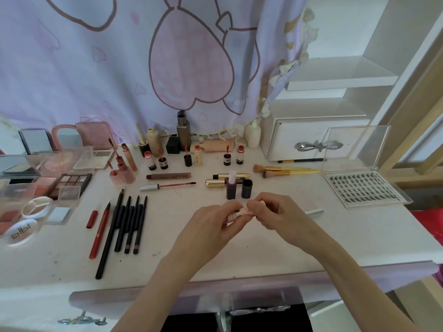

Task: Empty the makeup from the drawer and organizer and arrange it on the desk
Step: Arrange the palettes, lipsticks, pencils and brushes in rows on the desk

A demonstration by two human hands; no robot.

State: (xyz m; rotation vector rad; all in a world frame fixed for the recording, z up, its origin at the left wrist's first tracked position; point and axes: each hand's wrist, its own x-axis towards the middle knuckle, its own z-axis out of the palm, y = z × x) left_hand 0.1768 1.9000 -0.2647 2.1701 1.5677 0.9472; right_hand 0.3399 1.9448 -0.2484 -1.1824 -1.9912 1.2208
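Both hands meet over the middle of the white desk (215, 257). My left hand (211, 226) grips a small pink tube with a silver band (237, 213). My right hand (275, 213) pinches the tube's other end. Most of the tube is hidden by the fingers. Just beyond the hands stand a purple bottle with a clear cap (231, 186) and a dark cap (247, 188). Makeup lies spread over the desk: pencils (124, 226) at the left, palettes (69, 185) further left, small lip bottles (187, 159) at the back.
A white drawer box with a bow handle (311, 143) stands at the back right. An open clear case of false lashes (364, 190) lies near the right edge, gold-handled brushes (285, 171) beside it. A silver tube (314, 212) lies behind my right wrist. A curtain hangs behind.
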